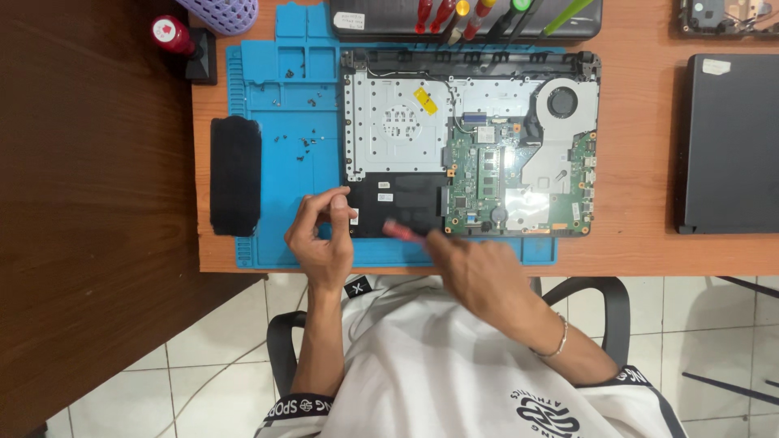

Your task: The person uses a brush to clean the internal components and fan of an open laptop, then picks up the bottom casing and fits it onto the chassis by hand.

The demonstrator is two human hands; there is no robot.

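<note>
Overhead view of an opened laptop chassis [471,146] lying on a blue repair mat [280,122], bottom cover off, taken here as the landmark. The green mainboard [487,174] occupies the chassis centre, with the fan [561,102] at its far right corner and a silver shield plate [393,126] over its left half. Below that plate, at the near left corner of the chassis, sits a black rectangular panel [402,203], probably the battery or a drive bay.

The left hand [320,235] rests at the near left corner of the chassis, fingers curled and pinching at the panel's left edge. Whether it grips a small part there cannot be told. The right hand [479,272], blurred, lies at the near edge of the chassis and is closed around a red-handled tool [402,232], apparently a screwdriver, whose tip points toward the panel.

Loose screws [307,142] lie scattered on the mat left of the chassis. A black pad [235,174] lies further left. More screwdrivers [471,16] stand beyond its far edge.

Handling, as judged: the panel looks rigid and fairly light, best held by its edges. The mainboard beside it is fragile, and its components and connectors should be left untouched. The screws are tiny and easily lost.
</note>
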